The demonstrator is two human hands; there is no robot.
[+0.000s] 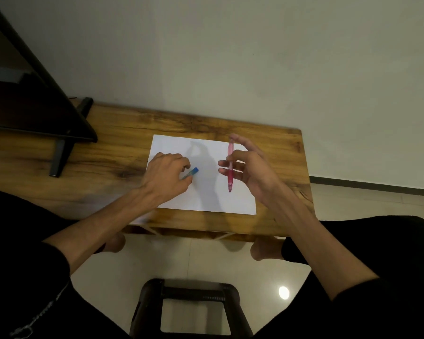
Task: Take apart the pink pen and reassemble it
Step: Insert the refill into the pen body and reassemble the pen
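A wooden table (113,133) with strong dark grain stands against a plain pale wall (255,57). A dark skirting strip (377,185) runs along the wall's foot at right. The floor (206,260) is glossy light tile, with a bright round light reflection (283,292) on it. A black stool (191,307) sits near the bottom edge. A black-framed piece of furniture (34,104) rests on the table's left end.

you've got a white sheet of paper (206,199) lying on a wooden table (113,148) against a pale wall (230,57). a blue pen (191,172) lies on the paper's left part. a black stand (59,152) rests on the table's left end, and a dark stool (189,289) sits on the tiled floor (365,199).
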